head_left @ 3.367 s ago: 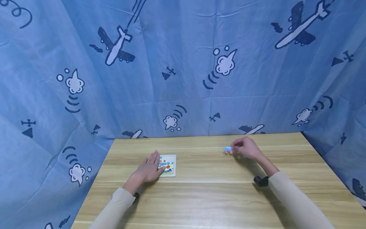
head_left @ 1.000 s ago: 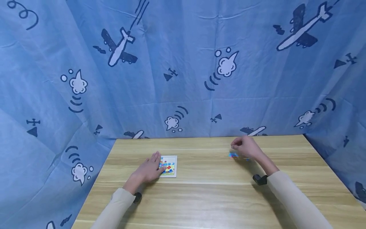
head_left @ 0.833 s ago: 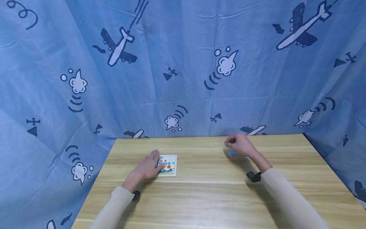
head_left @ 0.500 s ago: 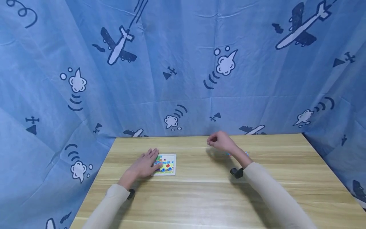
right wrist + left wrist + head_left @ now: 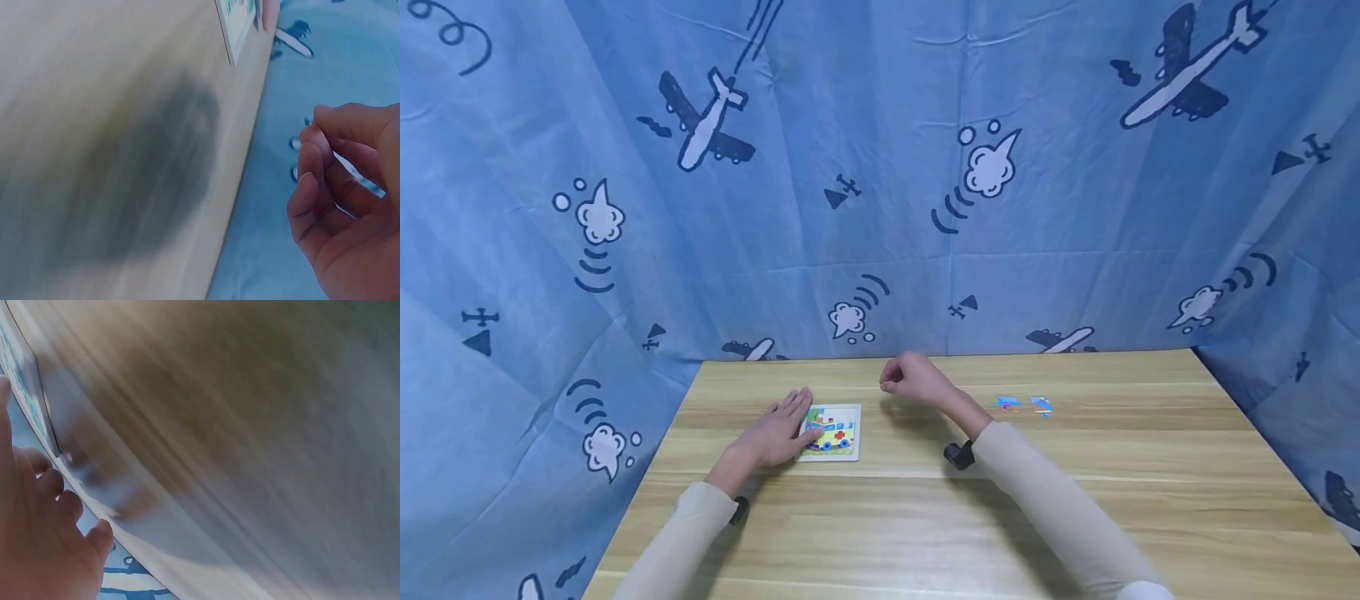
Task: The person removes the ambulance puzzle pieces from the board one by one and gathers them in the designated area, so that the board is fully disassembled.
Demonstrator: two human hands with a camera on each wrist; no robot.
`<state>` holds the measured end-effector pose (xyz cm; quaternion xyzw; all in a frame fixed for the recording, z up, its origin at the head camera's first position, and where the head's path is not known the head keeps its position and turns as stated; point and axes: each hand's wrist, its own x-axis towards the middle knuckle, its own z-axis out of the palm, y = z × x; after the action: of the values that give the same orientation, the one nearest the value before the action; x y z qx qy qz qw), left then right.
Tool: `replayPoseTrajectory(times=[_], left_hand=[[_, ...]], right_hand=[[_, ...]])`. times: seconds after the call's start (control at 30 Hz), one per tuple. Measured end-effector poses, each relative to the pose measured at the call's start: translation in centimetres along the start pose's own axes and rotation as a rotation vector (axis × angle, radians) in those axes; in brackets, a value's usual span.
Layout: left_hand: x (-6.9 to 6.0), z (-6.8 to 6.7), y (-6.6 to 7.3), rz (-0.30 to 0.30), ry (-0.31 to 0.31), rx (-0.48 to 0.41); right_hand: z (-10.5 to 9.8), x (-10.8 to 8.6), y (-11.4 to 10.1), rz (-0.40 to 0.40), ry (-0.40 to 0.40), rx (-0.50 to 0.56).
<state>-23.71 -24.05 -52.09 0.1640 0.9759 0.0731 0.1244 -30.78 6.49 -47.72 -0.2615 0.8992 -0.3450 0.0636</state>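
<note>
My left hand (image 5: pixel 772 435) lies flat with straight fingers over the left side of a small framed jigsaw puzzle (image 5: pixel 847 433). The puzzle shows a yellow vehicle with a red cross, and its upper right is blank white. The left wrist view catches only the edge of the puzzle frame (image 5: pixel 32 375). To the right of the puzzle, my right hand (image 5: pixel 917 379) hovers above the table, fingers curled and thumb tip against the index finger. Nothing shows between the fingertips in the right wrist view. Two loose puzzle pieces (image 5: pixel 1008 403), mostly blue, lie farther right.
The wooden table (image 5: pixel 925 533) ends at the back against a blue curtain (image 5: pixel 895 208) printed with planes and clouds. Bare wood lies between the puzzle and the loose pieces.
My right hand has let go of a blue puzzle piece, leaving it on the table, and has moved left toward the puzzle. My left hand has slid slightly left, uncovering more of the picture.
</note>
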Motion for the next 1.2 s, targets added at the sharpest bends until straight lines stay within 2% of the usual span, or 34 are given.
replayPoseTrajectory(times=[0.3,0.6,0.93,1.2], left_hand=[[0.0,0.1,-0.2,-0.032,-0.01,-0.001],[-0.2,0.0,-0.3,-0.022,-0.023,-0.025],[-0.1,-0.1,-0.5,0.015,-0.015,-0.02],[0.2,-0.2,-0.3,0.01,-0.041,-0.015]], right_hand=[[4.1,1.0,-2.1,-0.023,-0.055,-0.003],[7.3,2.0,-3.5,-0.043,-0.077,-0.036],[10.0,2.7,-4.4,-0.044,-0.055,-0.102],[10.7,2.6,-5.0,-0.035,-0.043,-0.15]])
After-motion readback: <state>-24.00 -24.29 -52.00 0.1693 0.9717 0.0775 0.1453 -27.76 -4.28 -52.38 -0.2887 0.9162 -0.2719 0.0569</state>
